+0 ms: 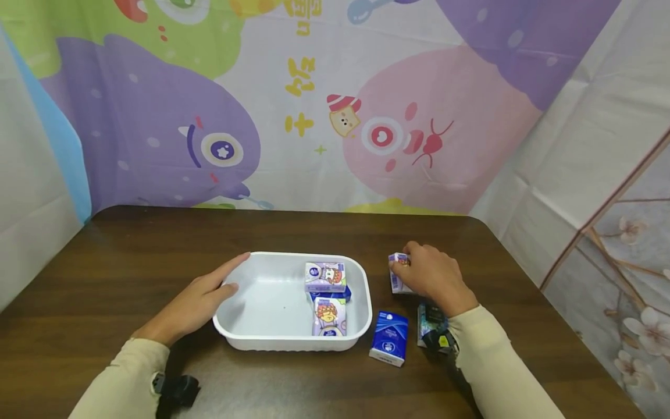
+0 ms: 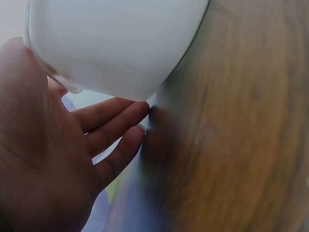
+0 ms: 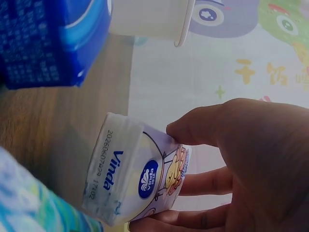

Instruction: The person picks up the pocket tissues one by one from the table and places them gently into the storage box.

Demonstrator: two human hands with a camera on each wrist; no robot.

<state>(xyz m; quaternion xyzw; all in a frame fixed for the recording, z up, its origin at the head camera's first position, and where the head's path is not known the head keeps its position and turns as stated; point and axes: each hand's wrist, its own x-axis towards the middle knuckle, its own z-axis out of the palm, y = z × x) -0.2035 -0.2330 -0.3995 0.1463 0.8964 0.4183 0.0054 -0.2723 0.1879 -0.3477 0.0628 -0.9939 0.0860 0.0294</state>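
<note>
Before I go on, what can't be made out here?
Head: held pack, partly covered by the right hand.
Head: blue pack in the tray, mostly covered by purple packs.
Head: teal pack, partly covered by the wrist camera.
Left wrist: tray's inside, hidden by its wall.
Right wrist: loose blue pack, cut off by the edge; print blurred.

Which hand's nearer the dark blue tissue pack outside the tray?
Right. The right hand is beyond the dark blue tissue pack and to its right, gripping a lilac Vinda pack; the left hand is across the white tray, at its left end.
</note>
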